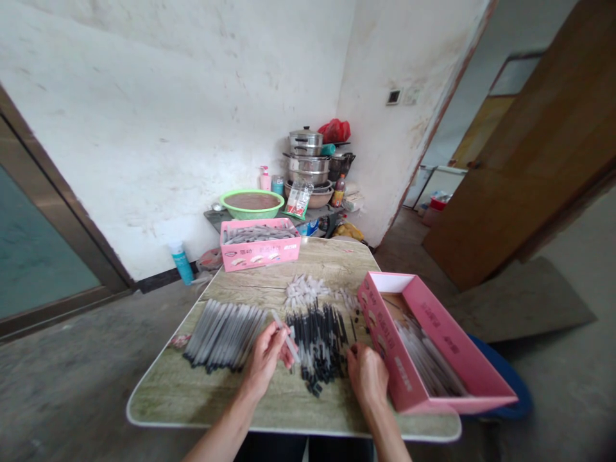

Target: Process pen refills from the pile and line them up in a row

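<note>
My left hand (269, 351) is closed around a translucent pen barrel (287, 339), tilted above the table. My right hand (368, 372) rests beside the refills with its fingers bent together. A thin dark pen refill (353, 329) reaches up from its fingertips; whether they grip it is hidden. Between the hands lies a pile of black-tipped refills (315, 340). To the left, a row of assembled-looking grey pens (224, 333) lies side by side with dark ends toward me. Small whitish caps or tips (304, 290) are heaped behind the refills.
A pink box (462, 350) holding clear barrels stands at the table's right edge. Another pink box (260, 251), full of grey pens, sits at the back of the wood-patterned table (269, 410). Behind are a green basin (253, 208) and stacked pots (308, 168).
</note>
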The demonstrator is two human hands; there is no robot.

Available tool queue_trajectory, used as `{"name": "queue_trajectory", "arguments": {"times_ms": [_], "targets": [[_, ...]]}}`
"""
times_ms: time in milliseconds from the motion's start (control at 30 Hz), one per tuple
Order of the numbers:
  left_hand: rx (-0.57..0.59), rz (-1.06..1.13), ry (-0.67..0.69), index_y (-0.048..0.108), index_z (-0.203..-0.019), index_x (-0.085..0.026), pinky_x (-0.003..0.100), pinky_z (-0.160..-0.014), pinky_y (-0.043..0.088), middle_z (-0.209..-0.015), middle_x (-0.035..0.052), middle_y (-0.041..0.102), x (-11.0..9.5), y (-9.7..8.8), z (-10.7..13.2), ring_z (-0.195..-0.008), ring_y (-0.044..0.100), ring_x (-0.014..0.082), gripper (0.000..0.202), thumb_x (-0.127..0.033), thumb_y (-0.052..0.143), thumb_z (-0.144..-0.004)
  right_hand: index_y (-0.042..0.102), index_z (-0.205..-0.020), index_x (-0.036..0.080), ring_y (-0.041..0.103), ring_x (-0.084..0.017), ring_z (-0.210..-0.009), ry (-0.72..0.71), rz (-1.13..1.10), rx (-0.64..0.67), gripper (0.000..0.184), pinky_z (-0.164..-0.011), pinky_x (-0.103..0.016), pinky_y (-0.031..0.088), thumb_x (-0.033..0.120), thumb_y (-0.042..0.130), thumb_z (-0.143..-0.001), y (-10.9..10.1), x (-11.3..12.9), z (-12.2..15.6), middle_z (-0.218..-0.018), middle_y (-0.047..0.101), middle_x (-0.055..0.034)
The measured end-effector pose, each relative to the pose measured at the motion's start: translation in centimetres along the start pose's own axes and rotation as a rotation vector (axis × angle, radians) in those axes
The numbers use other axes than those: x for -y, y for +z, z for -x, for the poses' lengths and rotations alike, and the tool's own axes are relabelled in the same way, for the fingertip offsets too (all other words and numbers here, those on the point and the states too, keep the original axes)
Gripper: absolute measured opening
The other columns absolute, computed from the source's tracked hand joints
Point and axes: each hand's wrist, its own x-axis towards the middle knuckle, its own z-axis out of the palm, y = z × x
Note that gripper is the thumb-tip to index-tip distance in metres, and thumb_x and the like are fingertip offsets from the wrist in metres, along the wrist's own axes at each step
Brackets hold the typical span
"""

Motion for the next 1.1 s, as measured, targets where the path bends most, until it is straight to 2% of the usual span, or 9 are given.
{"name": "queue_trajectory", "arguments": {"times_ms": [200,400,600,733,867,967,1100], "targets": [[0.001,0.003,0.006,0.052,-0.09,-0.017,0.02,-0.04,0.044,-0.063,0.0022,0.066,-0.2,0.1,0.1,-0.043,0.058,0.0116,0.031,-0.046,0.056,-0.083,0.068,-0.073,0.013,0.07,-0.029,-0.075,0.029,-0.001,0.034,0.015,-0.059,-0.03,0.045,0.02,0.055,-0.079,0.0,0.3,-2.1,-0.077,0.072,-0.0195],[-0.031,0.041,-0.015,0.053,-0.087,-0.017,0.02,-0.038,0.043,-0.06,0.001,0.064,-0.6,0.2,0.0,-0.041,0.057,0.0119,0.034,-0.049,0.06,-0.078,0.068,-0.067,0.015,0.069,-0.026,-0.069,0.038,-0.1,0.038,0.015,-0.055,-0.025,0.041,0.018,0.055,-0.074,-0.1,-0.4,-2.6,-0.069,0.072,-0.0154],[-0.068,0.084,-0.008,0.055,-0.088,-0.016,0.022,-0.041,0.045,-0.065,0.0026,0.066,-0.3,0.2,-0.1,-0.044,0.059,0.013,0.033,-0.048,0.06,-0.08,0.066,-0.066,0.014,0.066,-0.022,-0.062,-0.019,-0.225,0.009,0.02,-0.054,-0.024,0.04,0.02,0.05,-0.078,-0.9,-0.6,-2.3,-0.063,0.07,-0.0125],[-0.133,0.181,0.005,0.055,-0.09,-0.016,0.023,-0.045,0.047,-0.067,0.0031,0.068,0.0,0.0,-0.3,-0.048,0.061,0.0134,0.033,-0.046,0.062,-0.079,0.063,-0.069,0.017,0.063,-0.019,-0.062,-0.14,-0.349,0.025,0.02,-0.057,-0.024,0.039,0.024,0.048,-0.08,-2.1,0.4,-0.3,-0.063,0.068,-0.0063],[-0.176,0.283,0.0,0.055,-0.091,-0.014,0.023,-0.045,0.046,-0.065,0.0045,0.068,0.3,-0.2,-0.7,-0.048,0.06,0.0135,0.034,-0.045,0.063,-0.079,0.053,-0.06,0.021,0.053,-0.015,-0.051,-0.296,-0.503,0.14,0.018,-0.05,-0.024,0.033,0.026,0.051,-0.077,-3.2,1.7,3.1,-0.053,0.057,0.0008],[-0.192,0.329,-0.006,0.054,-0.092,-0.014,0.023,-0.044,0.046,-0.064,0.0043,0.068,0.4,-0.4,-0.8,-0.048,0.06,0.0132,0.032,-0.042,0.063,-0.08,0.051,-0.061,0.02,0.048,-0.014,-0.051,-0.322,-0.485,0.233,0.016,-0.049,-0.023,0.029,0.024,0.05,-0.076,-3.5,2.2,5.0,-0.052,0.051,0.0027],[-0.203,0.377,-0.001,0.055,-0.091,-0.014,0.022,-0.045,0.046,-0.063,0.0037,0.068,0.5,-0.5,-0.9,-0.048,0.06,0.0126,0.032,-0.041,0.065,-0.079,0.049,-0.061,0.02,0.046,-0.013,-0.052,-0.321,-0.455,0.291,0.014,-0.049,-0.023,0.027,0.022,0.049,-0.074,-3.4,2.1,5.9,-0.052,0.048,0.0035]]}}
